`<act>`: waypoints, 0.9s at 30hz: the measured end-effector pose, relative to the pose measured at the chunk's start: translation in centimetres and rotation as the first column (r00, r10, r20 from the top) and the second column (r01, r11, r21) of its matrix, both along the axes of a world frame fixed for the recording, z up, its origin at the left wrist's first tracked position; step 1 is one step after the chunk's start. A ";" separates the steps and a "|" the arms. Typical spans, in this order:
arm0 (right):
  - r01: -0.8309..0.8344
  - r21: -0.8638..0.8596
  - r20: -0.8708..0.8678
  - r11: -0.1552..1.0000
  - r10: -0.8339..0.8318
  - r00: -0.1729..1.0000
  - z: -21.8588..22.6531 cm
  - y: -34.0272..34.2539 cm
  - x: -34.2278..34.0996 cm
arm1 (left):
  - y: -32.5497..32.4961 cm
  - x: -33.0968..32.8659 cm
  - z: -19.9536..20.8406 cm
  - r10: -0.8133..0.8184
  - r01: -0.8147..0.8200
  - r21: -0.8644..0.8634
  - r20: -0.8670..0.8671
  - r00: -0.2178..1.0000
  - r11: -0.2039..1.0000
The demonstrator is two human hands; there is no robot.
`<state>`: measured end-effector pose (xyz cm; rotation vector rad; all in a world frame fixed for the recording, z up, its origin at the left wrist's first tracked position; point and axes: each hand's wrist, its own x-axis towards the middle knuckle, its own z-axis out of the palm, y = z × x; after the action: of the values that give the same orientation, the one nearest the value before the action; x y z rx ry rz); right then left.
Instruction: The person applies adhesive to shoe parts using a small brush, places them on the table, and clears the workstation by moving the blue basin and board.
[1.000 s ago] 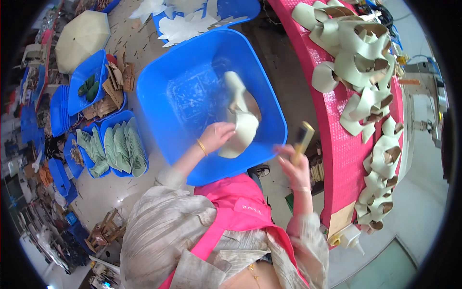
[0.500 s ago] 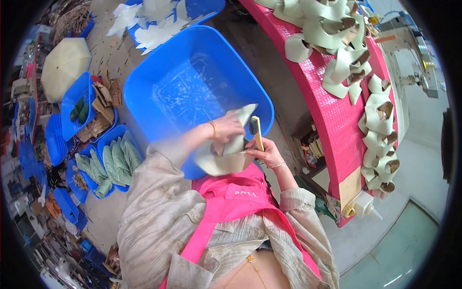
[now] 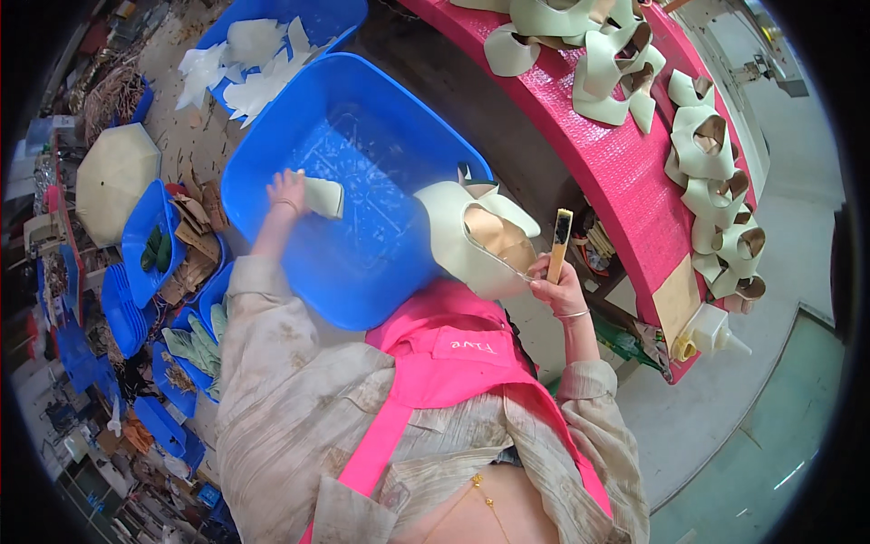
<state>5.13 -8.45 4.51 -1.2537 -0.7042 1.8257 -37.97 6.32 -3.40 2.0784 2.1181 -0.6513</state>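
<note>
My right hand [image 3: 560, 288] grips a small wooden-handled brush [image 3: 559, 245] upright. Its fingers also pinch the edge of a pale green shoe upper [image 3: 458, 238], which hangs over the near right side of a big blue tub [image 3: 349, 313]. The upper's tan inside faces up. Over the tub's left part, my left hand [image 3: 286, 192] reaches out with its fingers apart. Right beside its thumb side is a folded pale piece [image 3: 323, 198]; whether they touch I cannot tell.
More pale uppers [image 3: 707, 145] lie along the curved pink-covered table [image 3: 580, 154] on the right. White sheets [image 3: 263, 68] fill another blue tub at the back. At left stand blue bins [image 3: 122, 308], cardboard [image 3: 190, 222] and a cream umbrella [image 3: 113, 181]. A white bottle [image 3: 711, 333] sits at the table's end.
My left hand has left the upper and swung left over the tub, where the pale piece now shows. My right hand has moved right with the brush and the upper, turning both.
</note>
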 end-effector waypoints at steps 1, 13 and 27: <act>0.039 0.014 -0.049 0.999 -0.039 0.998 0.1 -0.2 -0.4 | 0.2 1.4 -0.1 0.010 0.038 -0.260 0.180 0.984 0.965; 0.597 -0.106 -0.142 0.795 -0.607 0.782 6.1 3.6 -2.3 | -4.0 17.7 -5.9 0.450 0.005 -0.481 0.824 0.344 0.877; 0.594 -0.148 -0.537 0.791 -0.568 0.623 7.5 5.0 0.9 | -4.4 25.3 3.1 0.122 0.123 -0.088 0.946 -0.302 0.989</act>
<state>6.06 -3.41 12.02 -0.7123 0.0201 1.4778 -12.62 1.89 -0.28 1.2967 0.7969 0.8494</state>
